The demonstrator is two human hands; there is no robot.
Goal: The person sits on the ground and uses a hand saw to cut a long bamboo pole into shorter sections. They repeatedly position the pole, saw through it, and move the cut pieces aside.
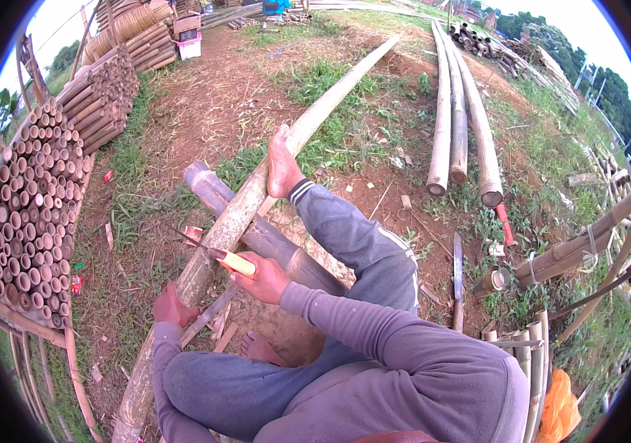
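Note:
A long pale bamboo pole runs slantwise from the lower left to the far middle. It lies across a thicker dark bamboo length. My right hand is closed round the yellowish handle of a handsaw. The saw's thin dark blade extends up and left over the pole; whether its teeth are in the bamboo cannot be made out. Nearer to me, my left hand grips the pole's left side, its fingers partly hidden. My bare foot presses on the pole farther up.
Stacked short bamboo pieces stand at the left. Three long poles lie at the far right. A long knife and a red-handled tool lie on the ground at right. An orange bag sits by upright bamboo pieces.

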